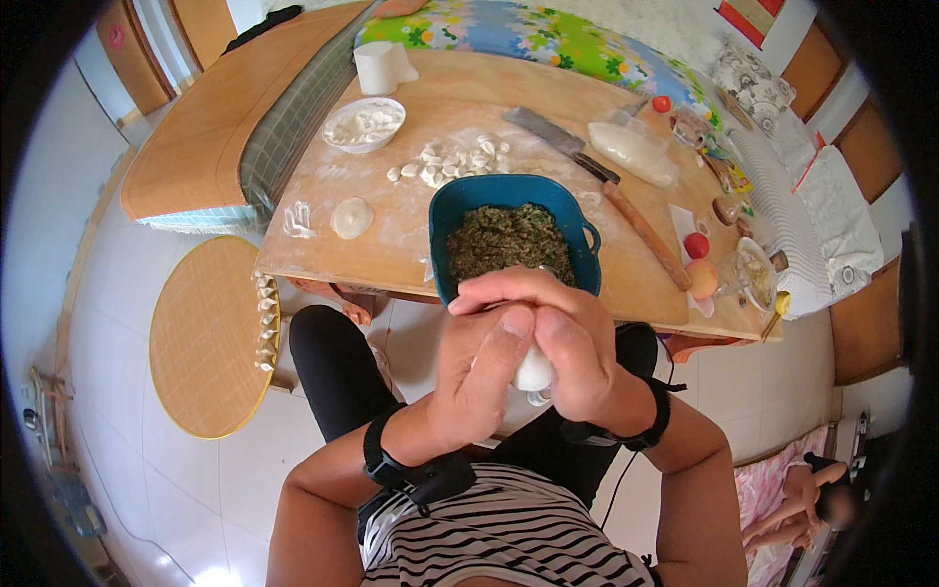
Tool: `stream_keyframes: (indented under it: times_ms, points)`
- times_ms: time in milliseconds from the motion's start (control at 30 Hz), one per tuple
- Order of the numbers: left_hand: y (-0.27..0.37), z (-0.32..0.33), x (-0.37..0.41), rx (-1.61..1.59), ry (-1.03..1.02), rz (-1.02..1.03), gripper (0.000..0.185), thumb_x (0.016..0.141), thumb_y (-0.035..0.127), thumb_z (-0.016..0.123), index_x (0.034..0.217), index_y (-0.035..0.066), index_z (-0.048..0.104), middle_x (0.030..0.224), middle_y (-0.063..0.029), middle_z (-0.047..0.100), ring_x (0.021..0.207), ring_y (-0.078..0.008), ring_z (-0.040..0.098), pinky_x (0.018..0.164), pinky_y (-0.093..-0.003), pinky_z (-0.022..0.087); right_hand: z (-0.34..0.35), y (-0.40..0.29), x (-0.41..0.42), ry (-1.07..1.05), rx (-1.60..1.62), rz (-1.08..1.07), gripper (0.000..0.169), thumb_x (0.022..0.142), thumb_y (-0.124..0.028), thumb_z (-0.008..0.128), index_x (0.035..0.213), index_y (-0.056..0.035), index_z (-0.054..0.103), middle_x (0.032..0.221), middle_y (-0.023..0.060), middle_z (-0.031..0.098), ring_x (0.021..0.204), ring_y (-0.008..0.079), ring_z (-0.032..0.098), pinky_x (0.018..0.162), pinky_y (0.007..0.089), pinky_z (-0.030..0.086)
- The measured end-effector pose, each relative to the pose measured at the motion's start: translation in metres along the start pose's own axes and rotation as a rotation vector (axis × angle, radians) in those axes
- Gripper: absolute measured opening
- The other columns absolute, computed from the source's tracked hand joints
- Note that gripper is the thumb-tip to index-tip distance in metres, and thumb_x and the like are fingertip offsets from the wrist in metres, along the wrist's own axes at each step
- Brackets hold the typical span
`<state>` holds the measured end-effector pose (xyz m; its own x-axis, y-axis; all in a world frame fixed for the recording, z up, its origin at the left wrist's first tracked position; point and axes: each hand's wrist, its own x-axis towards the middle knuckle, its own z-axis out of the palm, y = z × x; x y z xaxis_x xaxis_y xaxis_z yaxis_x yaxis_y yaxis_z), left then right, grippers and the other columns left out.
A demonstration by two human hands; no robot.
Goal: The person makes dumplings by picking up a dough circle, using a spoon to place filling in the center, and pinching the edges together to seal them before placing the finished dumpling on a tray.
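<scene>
My left hand (480, 367) and my right hand (572, 345) are pressed together around a white dough dumpling (534, 370), its lower part showing between the thumbs. Just beyond them, a blue plastic basin (440, 220) holds chopped green-brown filling (513, 238). A flat round dough wrapper (352, 218) lies on the floured wooden board (367, 257) to the left. Behind the basin are small dough pieces (447, 165) in a loose pile. A row of folded dumplings (267, 323) sits along the right edge of a round tray (209, 337).
A bowl of flour (364, 125) and a paper roll (378, 67) stand at the back left. A cleaver (546, 130), a rolling pin (645, 235) and a bag of dough (632, 152) lie to the right. Another person (799, 495) is at the far lower right.
</scene>
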<state>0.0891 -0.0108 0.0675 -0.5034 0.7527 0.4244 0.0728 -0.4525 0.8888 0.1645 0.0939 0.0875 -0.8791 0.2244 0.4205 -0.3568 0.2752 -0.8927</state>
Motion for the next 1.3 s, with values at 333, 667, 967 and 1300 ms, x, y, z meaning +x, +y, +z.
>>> stream_keyframes:
  times_ms: [333,667,967,1300]
  points:
    - [-0.019,-0.015,-0.004,-0.081,-0.077,-0.042,0.039,0.102,0.025,0.035,0.09,-0.002,0.061,0.081,-0.0047,0.062,0.074,-0.0131,0.057,0.067,-0.0266,0.045,0.002,0.025,-0.001,0.004,-0.004,-0.112,0.04,0.098,-0.025,0.039,0.123,0.0038,0.05,0.104,0.016,0.063,0.09,0.0222,0.063,0.08,0.0314,0.049]
    - [-0.014,-0.024,0.001,-0.229,-0.206,-0.205,0.091,0.089,0.075,0.018,0.103,-0.006,0.058,0.085,-0.0084,0.062,0.082,-0.0162,0.059,0.075,-0.028,0.046,-0.011,0.004,-0.005,0.056,0.152,0.203,0.104,0.082,-0.077,0.039,0.15,-0.0029,0.013,0.124,0.0193,0.055,0.1,0.0196,0.057,0.061,0.0215,0.047]
    - [-0.013,-0.023,0.001,0.022,-0.177,-0.013,0.08,0.095,0.066,0.023,0.104,-0.005,0.059,0.089,-0.0111,0.062,0.079,-0.0187,0.059,0.074,-0.03,0.046,-0.011,0.003,-0.006,0.0,-0.027,-0.051,0.053,0.093,-0.022,0.052,0.138,0.0023,0.04,0.117,0.0182,0.06,0.102,0.022,0.061,0.084,0.032,0.048]
    - [-0.01,-0.025,0.002,0.16,-0.133,-0.027,0.048,0.1,0.043,0.042,0.106,-0.002,0.056,0.082,-0.0106,0.059,0.068,-0.0232,0.057,0.063,-0.0318,0.046,-0.008,0.0,-0.01,0.047,-0.265,-0.057,0.042,0.094,-0.012,0.052,0.134,0.0016,0.046,0.123,0.0213,0.057,0.11,0.0275,0.06,0.091,0.0344,0.047]
